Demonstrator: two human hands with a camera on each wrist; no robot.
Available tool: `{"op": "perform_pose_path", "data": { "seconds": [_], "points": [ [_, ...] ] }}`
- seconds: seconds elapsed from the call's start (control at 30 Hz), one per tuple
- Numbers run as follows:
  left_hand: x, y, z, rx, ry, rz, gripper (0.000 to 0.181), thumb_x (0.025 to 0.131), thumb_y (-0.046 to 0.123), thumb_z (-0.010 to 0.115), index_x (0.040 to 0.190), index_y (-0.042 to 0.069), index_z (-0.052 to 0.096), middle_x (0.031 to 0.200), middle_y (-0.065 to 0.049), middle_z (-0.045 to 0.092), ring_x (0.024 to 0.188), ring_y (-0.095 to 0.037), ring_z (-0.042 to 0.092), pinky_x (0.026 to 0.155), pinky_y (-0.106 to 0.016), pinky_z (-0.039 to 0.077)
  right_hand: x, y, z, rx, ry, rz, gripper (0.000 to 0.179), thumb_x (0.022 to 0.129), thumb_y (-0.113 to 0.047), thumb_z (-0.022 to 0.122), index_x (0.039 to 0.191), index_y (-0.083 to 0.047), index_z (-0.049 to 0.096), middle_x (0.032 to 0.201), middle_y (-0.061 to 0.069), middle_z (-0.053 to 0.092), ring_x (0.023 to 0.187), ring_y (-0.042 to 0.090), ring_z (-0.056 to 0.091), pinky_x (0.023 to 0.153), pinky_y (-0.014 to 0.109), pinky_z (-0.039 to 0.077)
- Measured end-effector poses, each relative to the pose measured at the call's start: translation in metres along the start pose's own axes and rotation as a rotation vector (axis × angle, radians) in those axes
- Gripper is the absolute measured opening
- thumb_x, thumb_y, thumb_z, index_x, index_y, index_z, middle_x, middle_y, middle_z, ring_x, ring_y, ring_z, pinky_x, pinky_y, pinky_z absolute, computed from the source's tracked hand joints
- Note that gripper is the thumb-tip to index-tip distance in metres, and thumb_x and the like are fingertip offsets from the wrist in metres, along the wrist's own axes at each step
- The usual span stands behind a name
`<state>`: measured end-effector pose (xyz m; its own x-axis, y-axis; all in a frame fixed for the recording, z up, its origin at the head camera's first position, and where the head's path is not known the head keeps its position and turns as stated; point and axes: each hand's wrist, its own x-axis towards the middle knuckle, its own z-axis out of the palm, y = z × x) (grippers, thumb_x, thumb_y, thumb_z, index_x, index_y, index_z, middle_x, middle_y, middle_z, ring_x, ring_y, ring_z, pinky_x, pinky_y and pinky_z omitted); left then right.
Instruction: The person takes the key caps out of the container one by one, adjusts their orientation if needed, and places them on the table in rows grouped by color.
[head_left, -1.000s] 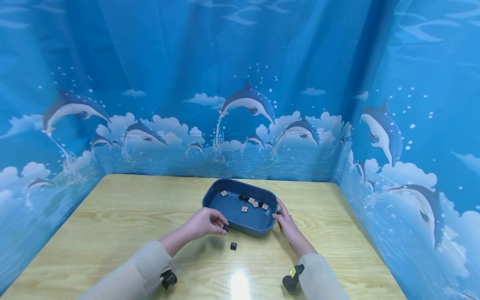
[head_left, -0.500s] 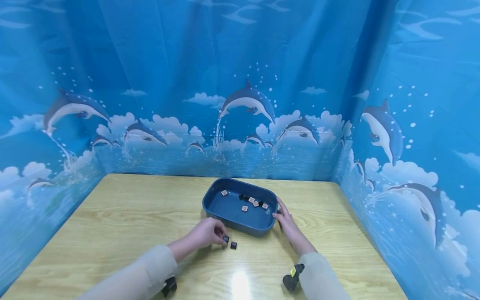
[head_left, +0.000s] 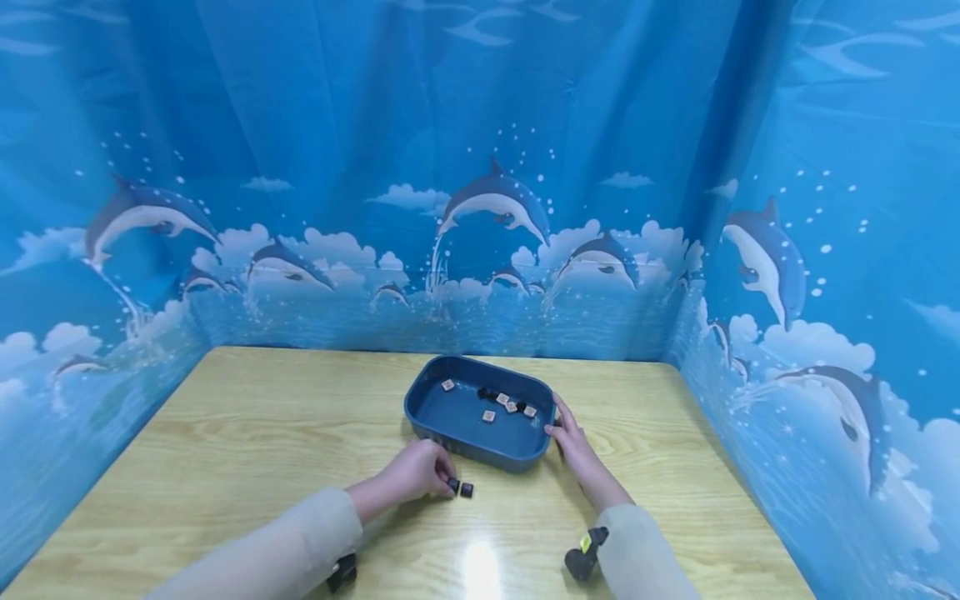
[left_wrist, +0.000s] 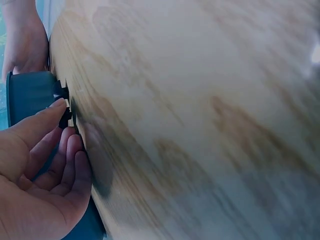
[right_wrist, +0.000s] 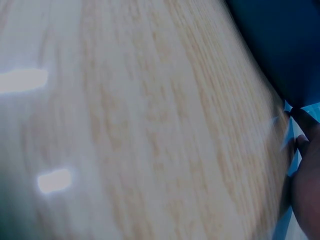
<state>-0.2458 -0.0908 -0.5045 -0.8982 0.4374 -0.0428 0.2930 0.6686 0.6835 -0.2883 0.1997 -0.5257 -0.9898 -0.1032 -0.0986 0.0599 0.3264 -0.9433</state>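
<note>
The left hand point(head_left: 420, 471) pinches a small black cube point(head_left: 453, 484) between thumb and fingertips low on the table point(head_left: 285, 417), in the lower middle of the head view, and a second black cube point(head_left: 468, 490) sits just beside it to the right. Directly above the pair lies the blue tray point(head_left: 480, 452), its long axis sloping gently down to the right. The right hand point(head_left: 576, 457) touches the tray's right end, farther from both cubes; whether its fingers curl around the rim cannot be told.

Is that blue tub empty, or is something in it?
Not empty: the blue tub holds pale pieces and black pieces, though it is far from full.
</note>
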Motion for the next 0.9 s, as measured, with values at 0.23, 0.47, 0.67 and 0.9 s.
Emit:
{"op": "perform_pose_path", "data": {
  "seconds": [0.23,0.47,0.67,0.9],
  "points": [
    [0.0008,0.0008,0.0028,0.008,-0.015,-0.046,0.022,0.065,0.006,0.088,0.076,0.016,0.072,0.065,0.009,0.060,0.057,-0.007,0.054,0.053,-0.023,0.047,0.0002,0.0004,0.0001,0.003,-0.009,-0.014,0.066,0.102,-0.022,0.046,0.158,-0.020,0.012,0.154,0.028,0.022,0.144,0.044,0.002,0.109,0.057,-0.019],
    [0.0005,0.0018,0.0040,0.030,-0.015,-0.023,0.021,0.066,0.009,0.089,0.074,0.018,0.071,0.063,0.010,0.058,0.057,-0.007,0.052,0.053,-0.024,0.044,-0.0009,0.0001,0.0009,0.012,-0.006,-0.014,0.066,0.101,-0.022,0.047,0.158,-0.020,0.014,0.153,0.029,0.023,0.144,0.044,-0.003,0.109,0.059,-0.018],
    [-0.0011,0.0033,0.0048,0.026,-0.022,0.006,0.021,0.065,0.011,0.089,0.072,0.018,0.071,0.062,0.011,0.058,0.055,-0.006,0.052,0.052,-0.023,0.045,0.0016,0.0022,0.0012,0.015,0.003,-0.009,0.065,0.101,-0.021,0.047,0.157,-0.021,0.015,0.153,0.031,0.021,0.144,0.045,-0.002,0.109,0.059,-0.017],
    [-0.0009,0.0096,-0.0001,0.004,-0.060,-0.011,0.024,0.066,0.012,0.089,0.083,0.015,0.073,0.068,0.009,0.059,0.062,-0.007,0.055,0.058,-0.024,0.047,-0.0011,0.0005,0.0019,0.011,0.010,-0.044,0.068,0.099,-0.026,0.048,0.157,-0.020,0.015,0.152,0.033,0.021,0.143,0.048,0.000,0.108,0.059,-0.018]
  ]
}}
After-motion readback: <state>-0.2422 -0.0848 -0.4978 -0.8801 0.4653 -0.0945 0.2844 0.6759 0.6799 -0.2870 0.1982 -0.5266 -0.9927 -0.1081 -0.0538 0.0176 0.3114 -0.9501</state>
